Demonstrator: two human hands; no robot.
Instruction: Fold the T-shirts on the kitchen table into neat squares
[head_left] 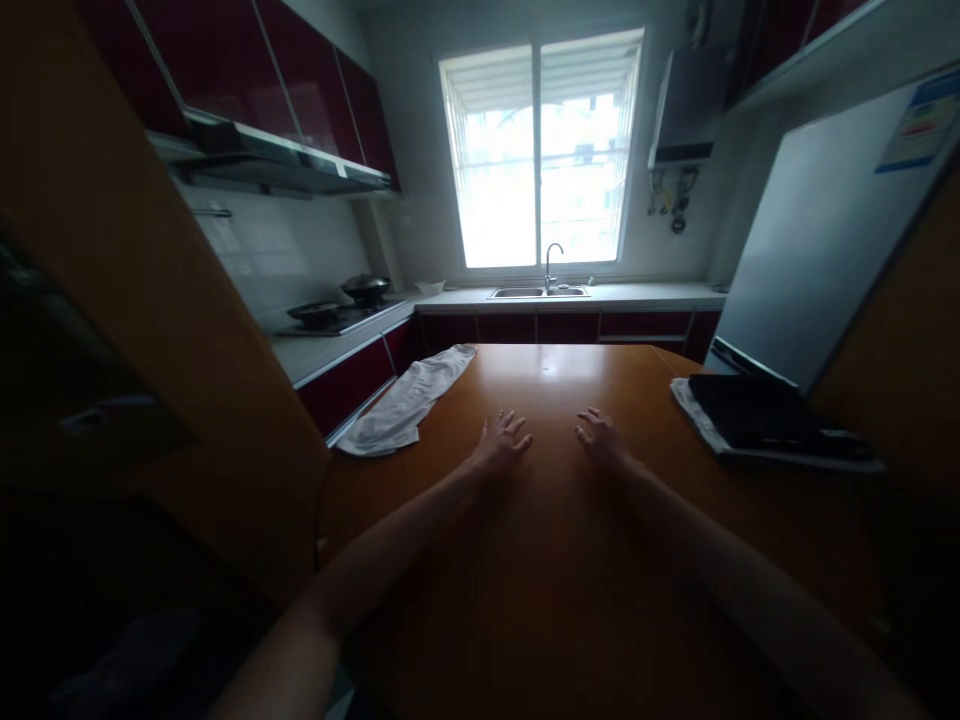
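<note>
Both my arms reach forward over a brown wooden table point(555, 540). My left hand point(501, 443) is at mid-table, palm down with its fingers spread and nothing in it. To its right, a short gap away, my right hand point(600, 438) is also palm down, fingers apart and holding nothing. A crumpled whitish cloth or garment point(409, 405) lies along the table's left edge, nearest my left hand. On the right side of the table is a folded black item point(757, 412) on top of something pale; I cannot tell exactly what it is.
Behind the table runs a white counter point(637, 293) with a double sink point(519, 293) and tap point(551, 265) under a bright window. Pans point(365, 287) stand on the stove point(345, 320) at left. A refrigerator point(810, 230) stands at right; a wooden panel point(142, 330) borders the near left.
</note>
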